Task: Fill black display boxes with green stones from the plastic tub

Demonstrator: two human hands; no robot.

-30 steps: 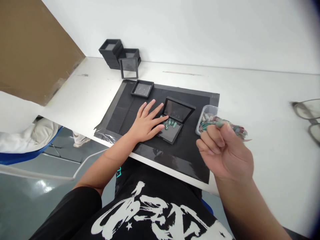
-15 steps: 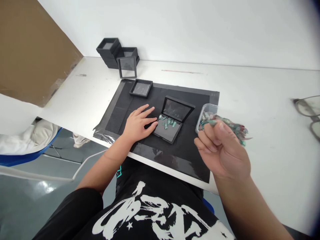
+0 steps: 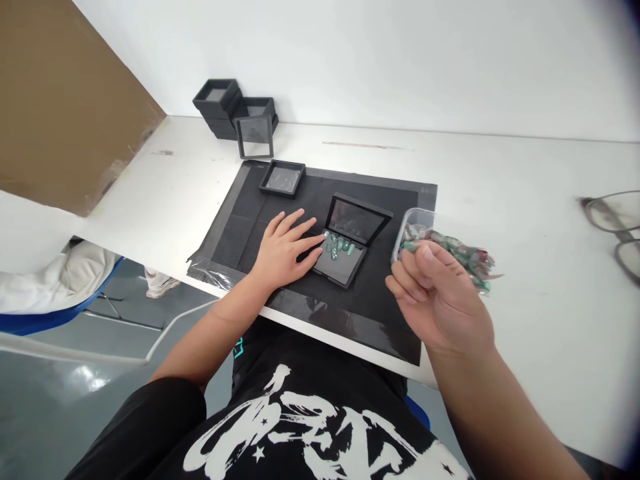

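My left hand (image 3: pixel 284 255) lies with fingers spread, its fingertips at the left edge of an open black hinged case (image 3: pixel 340 270). Several glossy green false nails (image 3: pixel 335 245) rest on the film in the case's lower half, close to the hinge. The raised lid (image 3: pixel 356 220) tilts back, with a dark clear window. To the right, my right hand (image 3: pixel 440 290) is raised and closed, pinching a green false nail (image 3: pixel 411 246) between thumb and forefinger. Behind that hand stands a clear plastic tub (image 3: pixel 419 217), partly hidden, with many colourful false nails (image 3: pixel 457 250) in and beside it.
A second black frame case (image 3: pixel 283 179) lies on the dark mat (image 3: pixel 235 233). Several black cases (image 3: pixel 215 110) are stacked near the wall, with one frame (image 3: pixel 255 137) leaning there. Eyeglasses (image 3: pixel 617 213) lie at the far right of the white table (image 3: pixel 540 200).
My left hand has shifted slightly right, and the open case with it. My right hand has moved a little left, still pinching the green false nail.
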